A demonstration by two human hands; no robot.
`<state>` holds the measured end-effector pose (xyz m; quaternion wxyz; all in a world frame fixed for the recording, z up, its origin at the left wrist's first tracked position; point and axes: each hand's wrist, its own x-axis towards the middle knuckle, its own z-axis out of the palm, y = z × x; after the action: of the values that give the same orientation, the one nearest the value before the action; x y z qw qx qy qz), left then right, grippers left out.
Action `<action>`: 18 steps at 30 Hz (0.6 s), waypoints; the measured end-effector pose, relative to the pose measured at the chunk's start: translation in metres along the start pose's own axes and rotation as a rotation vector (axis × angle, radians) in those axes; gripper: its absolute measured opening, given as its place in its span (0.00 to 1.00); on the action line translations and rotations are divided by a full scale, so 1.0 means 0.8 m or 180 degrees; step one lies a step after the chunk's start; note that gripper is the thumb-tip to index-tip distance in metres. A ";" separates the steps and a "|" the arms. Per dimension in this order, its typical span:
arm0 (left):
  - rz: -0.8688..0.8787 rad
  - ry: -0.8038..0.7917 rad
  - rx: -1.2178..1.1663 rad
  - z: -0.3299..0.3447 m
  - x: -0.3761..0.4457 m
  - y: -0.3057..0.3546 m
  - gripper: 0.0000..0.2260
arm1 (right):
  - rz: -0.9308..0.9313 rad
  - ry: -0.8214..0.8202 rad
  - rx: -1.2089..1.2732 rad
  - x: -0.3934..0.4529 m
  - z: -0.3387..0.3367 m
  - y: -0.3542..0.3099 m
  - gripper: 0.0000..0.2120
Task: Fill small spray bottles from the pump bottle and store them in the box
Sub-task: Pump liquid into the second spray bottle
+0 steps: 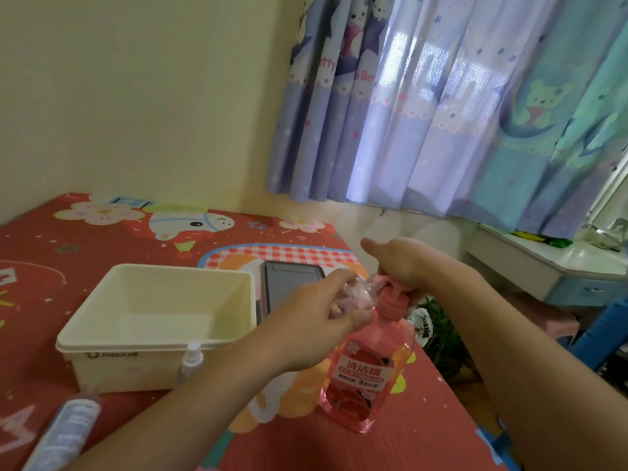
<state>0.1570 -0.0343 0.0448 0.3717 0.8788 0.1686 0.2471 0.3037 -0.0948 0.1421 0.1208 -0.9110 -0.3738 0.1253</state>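
At the near left edge of the table, a larger blue-grey bottle is seen lying tilted, only partly in view; its role cannot be told. Just right of it, a small spray bottle with its white spray top fitted is stood upright against the front wall of the box; whether it has been filled cannot be told. Nothing is seen in the visible part of the cream box, so no bottle appears to have been stored yet. Behind the box's right side, a dark phone is laid flat.

Further right, a clear small bottle is gripped in the left hand, fingers curled round it, and is held against the spout of the pump bottle. The liquid level in it is blurred and cannot be judged. The pink pump head is pressed from above by the right hand, whose fingers are curled over it. The pump bottle is stood upright near the table's right edge and still holds plenty of pink liquid.

Filling is judged to be under way on this one bottle. Capping it, any filling of the other small bottle and the storing of all of them in the box are judged to be left.
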 end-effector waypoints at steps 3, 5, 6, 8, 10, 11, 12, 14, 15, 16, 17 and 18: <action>0.0002 -0.0014 -0.0007 0.005 -0.003 -0.002 0.22 | 0.0092 0.0129 0.0476 0.001 0.008 0.003 0.18; -0.0004 -0.0027 -0.0064 0.007 -0.006 0.000 0.22 | 0.0279 -0.0009 0.0719 0.004 0.011 0.006 0.18; -0.0009 -0.0040 -0.0073 0.006 -0.007 0.002 0.23 | 0.0244 -0.0081 0.0752 0.003 0.008 0.006 0.18; -0.0026 -0.0062 -0.0039 0.003 -0.007 0.007 0.23 | 0.0248 -0.0197 0.0652 -0.002 0.000 0.005 0.31; -0.0008 -0.0034 -0.0047 0.000 -0.006 0.009 0.22 | 0.0265 -0.0146 0.0487 0.003 -0.005 0.006 0.37; 0.0004 -0.0014 -0.0048 0.000 -0.005 0.008 0.22 | 0.0172 -0.0096 0.0448 0.005 -0.004 0.007 0.35; 0.0015 -0.0007 -0.0053 0.001 -0.005 0.008 0.23 | 0.0078 -0.0065 0.0465 0.004 -0.002 0.008 0.30; 0.0023 -0.0001 -0.0059 0.002 -0.006 0.007 0.23 | -0.0065 0.0055 0.0409 0.009 0.006 0.014 0.13; 0.0000 -0.0013 -0.0048 0.003 -0.007 0.007 0.23 | -0.0050 0.0144 0.0542 0.012 0.009 0.016 0.07; -0.0022 -0.0027 -0.0031 0.003 -0.009 0.007 0.23 | -0.0016 0.0141 0.0588 0.013 0.011 0.016 0.08; -0.0035 -0.0032 -0.0023 0.003 -0.009 0.008 0.23 | 0.0056 0.0083 0.0632 0.012 0.012 0.015 0.11; -0.0035 -0.0039 -0.0022 0.002 -0.010 0.009 0.23 | 0.0068 -0.0014 0.0560 0.011 0.011 0.014 0.13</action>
<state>0.1525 -0.0438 0.0464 0.3771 0.8781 0.1702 0.2403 0.3141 -0.0951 0.1295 0.1982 -0.9006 -0.3518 0.1609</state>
